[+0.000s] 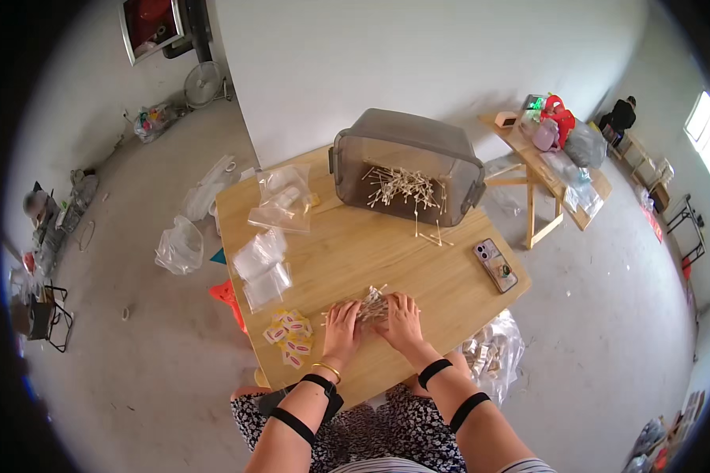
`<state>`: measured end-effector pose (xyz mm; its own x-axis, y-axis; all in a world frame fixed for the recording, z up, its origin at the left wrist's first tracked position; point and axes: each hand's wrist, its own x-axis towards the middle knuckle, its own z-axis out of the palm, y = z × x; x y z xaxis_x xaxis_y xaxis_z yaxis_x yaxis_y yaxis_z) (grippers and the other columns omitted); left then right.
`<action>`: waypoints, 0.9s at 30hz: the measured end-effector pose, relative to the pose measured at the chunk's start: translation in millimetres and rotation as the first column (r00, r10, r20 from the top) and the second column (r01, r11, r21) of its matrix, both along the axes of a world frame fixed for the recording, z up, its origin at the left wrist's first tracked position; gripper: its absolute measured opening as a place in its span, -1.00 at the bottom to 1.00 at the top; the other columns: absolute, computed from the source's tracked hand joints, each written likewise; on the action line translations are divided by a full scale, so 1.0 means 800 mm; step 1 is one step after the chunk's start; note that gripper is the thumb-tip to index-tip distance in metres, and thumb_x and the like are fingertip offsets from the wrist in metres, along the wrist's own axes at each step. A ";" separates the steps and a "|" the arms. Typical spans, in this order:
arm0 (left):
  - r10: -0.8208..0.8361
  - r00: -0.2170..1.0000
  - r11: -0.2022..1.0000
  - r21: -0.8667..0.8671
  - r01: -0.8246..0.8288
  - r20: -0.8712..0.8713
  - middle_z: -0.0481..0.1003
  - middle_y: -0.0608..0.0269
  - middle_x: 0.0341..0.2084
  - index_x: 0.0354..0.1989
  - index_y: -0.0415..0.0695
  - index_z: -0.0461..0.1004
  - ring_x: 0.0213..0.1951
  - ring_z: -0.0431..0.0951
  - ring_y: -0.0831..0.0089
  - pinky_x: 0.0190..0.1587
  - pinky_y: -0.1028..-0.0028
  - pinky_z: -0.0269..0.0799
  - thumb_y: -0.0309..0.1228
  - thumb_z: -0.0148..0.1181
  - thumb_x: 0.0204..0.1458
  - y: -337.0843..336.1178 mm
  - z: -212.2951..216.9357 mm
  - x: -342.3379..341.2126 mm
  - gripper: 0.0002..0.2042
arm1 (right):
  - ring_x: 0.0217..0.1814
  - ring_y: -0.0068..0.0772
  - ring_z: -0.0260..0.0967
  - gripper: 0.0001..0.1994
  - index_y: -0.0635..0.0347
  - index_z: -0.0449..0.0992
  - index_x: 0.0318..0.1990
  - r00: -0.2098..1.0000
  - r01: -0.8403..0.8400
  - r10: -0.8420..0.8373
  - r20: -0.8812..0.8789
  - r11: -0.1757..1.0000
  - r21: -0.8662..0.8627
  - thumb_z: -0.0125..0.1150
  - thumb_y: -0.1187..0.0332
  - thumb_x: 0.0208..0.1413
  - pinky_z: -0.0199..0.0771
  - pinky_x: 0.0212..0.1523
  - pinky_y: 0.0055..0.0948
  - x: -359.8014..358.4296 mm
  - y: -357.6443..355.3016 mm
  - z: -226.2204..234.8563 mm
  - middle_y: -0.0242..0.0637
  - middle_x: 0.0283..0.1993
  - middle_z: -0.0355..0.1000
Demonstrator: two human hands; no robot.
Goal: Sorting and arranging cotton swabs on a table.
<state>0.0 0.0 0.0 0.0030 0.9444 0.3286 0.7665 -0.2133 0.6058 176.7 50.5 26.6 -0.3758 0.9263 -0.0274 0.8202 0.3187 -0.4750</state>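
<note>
A loose bunch of cotton swabs (pixel 372 306) lies near the front of the wooden table (pixel 323 252). My left hand (pixel 342 329) cups its left side, fingers curled over the sticks. From the other side my right hand (pixel 402 320) closes round the same bunch, so the swabs are gathered between both hands. The undersides of my fingers are hidden. Just left of my left hand is a scatter of small yellow-and-white printed cards (pixel 292 335).
A grey plastic bin (pixel 406 130) lies tipped toward me, with many swabs (pixel 406 189) inside and a few spilled out. Clear bags (pixel 262 264) are at left, a phone (pixel 495 265) at right. A bag of packets (pixel 493 351) stands beside the table.
</note>
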 end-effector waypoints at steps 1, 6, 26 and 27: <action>0.005 1.000 1.000 0.003 -0.005 -0.001 0.43 0.06 0.16 0.27 -0.09 0.37 0.25 0.36 0.01 0.42 -0.03 0.10 -0.54 0.16 0.09 -0.001 0.000 0.001 -0.50 | 0.48 0.05 0.03 -0.08 0.26 0.22 0.37 1.000 -0.001 0.002 -0.020 0.999 0.052 0.51 0.04 -0.13 0.01 0.48 -0.02 -0.002 -0.003 0.000 -0.10 0.38 0.16; 0.025 0.999 1.000 -0.002 -0.025 0.038 0.45 0.11 0.12 0.23 -0.09 0.41 0.21 0.37 0.00 0.40 -0.02 0.13 -0.57 0.15 0.07 0.000 -0.002 0.012 -0.52 | 0.47 0.05 0.03 -0.14 0.26 0.27 0.32 0.997 0.027 -0.010 -0.079 0.975 0.218 0.49 0.05 -0.12 0.06 0.44 0.01 -0.006 -0.010 -0.008 -0.07 0.37 0.18; -0.008 1.000 1.000 -0.004 0.008 0.025 0.50 0.16 -0.04 0.09 -0.09 0.51 0.04 0.44 0.02 0.28 0.03 0.28 -0.61 0.16 0.04 -0.041 0.005 -0.023 -0.61 | 0.20 0.05 0.23 -0.83 -0.01 0.53 -0.10 0.952 0.162 -0.078 -0.296 0.950 0.268 0.23 0.40 0.15 0.22 0.24 -0.01 0.030 0.040 -0.027 -0.21 0.07 0.37; -0.005 1.000 1.000 -0.005 0.005 0.023 0.50 0.16 -0.04 0.09 -0.09 0.51 0.04 0.44 0.02 0.28 0.03 0.28 -0.61 0.16 0.04 -0.045 0.005 -0.024 -0.61 | 0.20 0.05 0.23 -0.83 -0.01 0.53 -0.10 0.952 0.159 -0.076 -0.297 0.950 0.267 0.23 0.40 0.15 0.22 0.24 -0.01 0.025 0.043 -0.026 -0.21 0.07 0.37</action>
<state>-19.2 -36.4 4.1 0.0005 0.9462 0.3236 0.7510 -0.2140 0.6246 196.8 84.9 5.9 -0.2173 0.9173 0.3336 0.7070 0.3836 -0.5942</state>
